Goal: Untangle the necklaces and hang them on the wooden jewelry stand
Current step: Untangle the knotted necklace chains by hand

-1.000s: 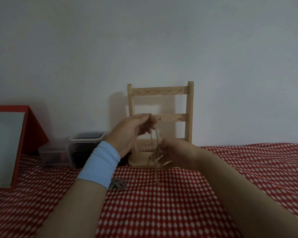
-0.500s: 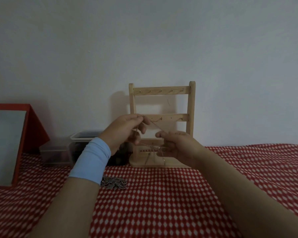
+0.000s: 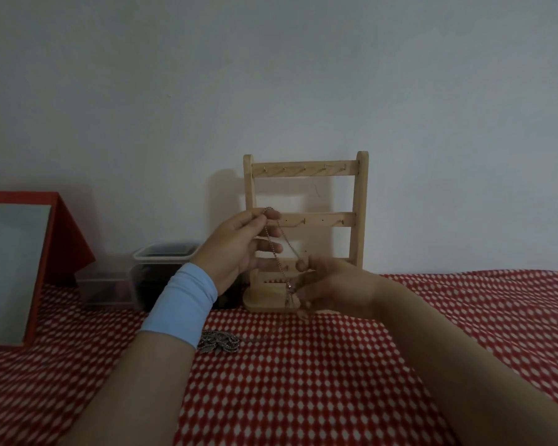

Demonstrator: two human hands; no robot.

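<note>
left hand (image 3: 239,246) is pinching the top of a thin necklace (image 3: 272,249), right hand (image 3: 332,288) is gripping its lower end, all just in front of the wooden stand (image 3: 303,170). a tangled pile (image 3: 219,341) is lying on the checkered cloth (image 3: 303,381).

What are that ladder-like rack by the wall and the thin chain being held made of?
Pale ladder-shaped jewelry stand: looks like light, unpainted wood with a matte finish; faint grain shows along the top rail.
Thin chain necklace: probably metal, since tiny links catch a dull glint; the dim light leaves its colour open.
</note>
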